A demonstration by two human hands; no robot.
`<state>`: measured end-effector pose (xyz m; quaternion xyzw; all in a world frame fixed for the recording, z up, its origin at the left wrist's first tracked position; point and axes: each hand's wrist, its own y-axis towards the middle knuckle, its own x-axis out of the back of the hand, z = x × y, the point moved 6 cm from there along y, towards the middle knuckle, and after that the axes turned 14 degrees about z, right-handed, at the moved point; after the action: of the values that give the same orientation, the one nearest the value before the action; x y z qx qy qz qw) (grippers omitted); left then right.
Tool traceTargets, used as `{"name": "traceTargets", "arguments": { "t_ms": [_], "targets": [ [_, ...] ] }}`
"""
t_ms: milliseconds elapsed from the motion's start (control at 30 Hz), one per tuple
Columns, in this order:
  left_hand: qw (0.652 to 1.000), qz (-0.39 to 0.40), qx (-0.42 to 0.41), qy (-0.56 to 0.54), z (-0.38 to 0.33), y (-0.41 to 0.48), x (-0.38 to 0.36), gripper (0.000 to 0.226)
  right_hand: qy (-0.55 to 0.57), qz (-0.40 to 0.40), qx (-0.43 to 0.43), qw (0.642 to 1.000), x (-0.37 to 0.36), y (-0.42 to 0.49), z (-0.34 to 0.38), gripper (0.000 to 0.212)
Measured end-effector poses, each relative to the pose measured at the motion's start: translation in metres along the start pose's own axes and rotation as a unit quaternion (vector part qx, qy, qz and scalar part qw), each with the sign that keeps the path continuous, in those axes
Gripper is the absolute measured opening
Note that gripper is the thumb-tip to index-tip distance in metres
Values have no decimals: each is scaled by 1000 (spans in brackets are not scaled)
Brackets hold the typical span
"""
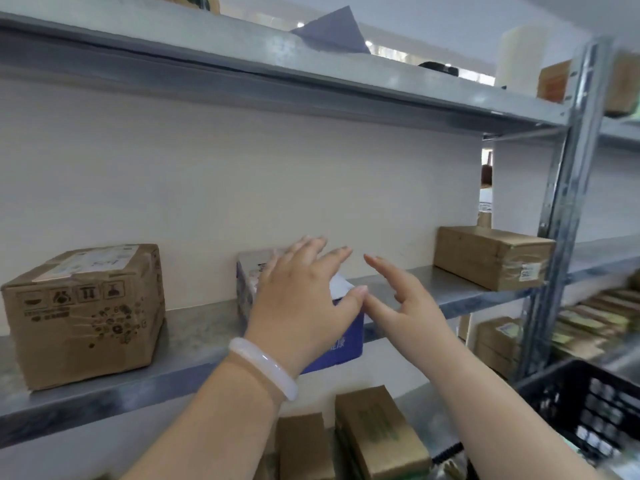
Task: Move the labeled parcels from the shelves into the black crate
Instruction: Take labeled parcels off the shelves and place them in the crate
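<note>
Looking at the middle metal shelf (pixel 194 336), the blue and white parcel (pixel 343 349) sits about midway along it, close to the front edge. Most of it is hidden behind the left hand (pixel 298 301) – only a strip of its blue front with some white print, a white bit of its top and its pale left side show, and I can't read any of the text. That left hand lies spread over the parcel's top, fingers straight and fanned out, thumb by the near right corner; nothing is gripped, and whether the palm really presses down I can't tell. A pale bangle (pixel 263 367) sits on that wrist. The right hand (pixel 410 308) is just beside the parcel's right side, open too, fingers straight and pointing at the back wall, thumb stuck out toward the left thumb – holding nothing, and whether it touches the parcel is hard to say. On the same shelf a brown box (pixel 83 317) with a label on top stands well off to the left, and a flatter brown box (pixel 491 258) lies at the far right end, its label blurred. The black crate (pixel 595 407) is down at the lower right, cut off by the edge and smeared by blur. Below the shelf a few more cardboard boxes (pixel 377 431) peek out, partly covered by the arms
</note>
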<state>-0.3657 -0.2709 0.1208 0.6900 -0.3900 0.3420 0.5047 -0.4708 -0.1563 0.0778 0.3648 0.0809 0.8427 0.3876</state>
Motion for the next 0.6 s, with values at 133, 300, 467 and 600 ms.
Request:
{"name": "traceTargets", "arguments": {
  "t_ms": [133, 300, 467, 600],
  "targets": [
    [999, -9, -47, 24, -37, 14, -12, 62, -94, -36, -4, 995, 40, -17, -13, 61],
    [997, -9, -69, 41, -78, 40, -39, 61, -143, -58, -26, 988, 95, -26, -47, 65],
    [998, 1, -66, 8, -123, 90, -84, 64, -113, -93, -34, 989, 159, -27, -98, 65],
    [998, 24, -58, 0, -158, 136, -133, 68, -116, -99, -56, 987, 216, -22, -145, 65]
  ]
}}
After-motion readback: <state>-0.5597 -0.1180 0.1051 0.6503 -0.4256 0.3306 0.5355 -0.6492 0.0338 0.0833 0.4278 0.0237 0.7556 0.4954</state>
